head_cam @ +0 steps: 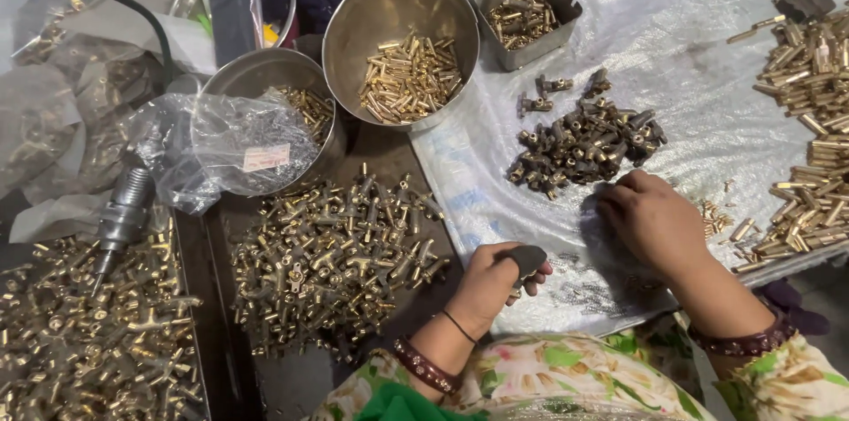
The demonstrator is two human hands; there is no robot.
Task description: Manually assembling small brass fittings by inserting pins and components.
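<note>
A small dark flat piece point(528, 258) is pinched in the closed fingers point(541, 272) of the left hand point(486, 287), near the desk's point(380, 151) front edge, just beside a heap of brass fittings point(332, 257). The right hand point(654, 219) rests palm-down on the clear plastic sheet point(690, 49), fingers curled; whether anything is gripped cannot be told. A dark pile of small fittings point(584, 142) lies just beyond it, apparently within reach. Brass pins point(411, 76) fill a steel bowl point(354, 14) toward the far edge.

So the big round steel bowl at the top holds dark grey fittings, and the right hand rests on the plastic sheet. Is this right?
Not quite. The head view shows the steel bowl holding brass-coloured pins; the dark grey fittings lie on the plastic sheet. The right hand does rest there.
</note>
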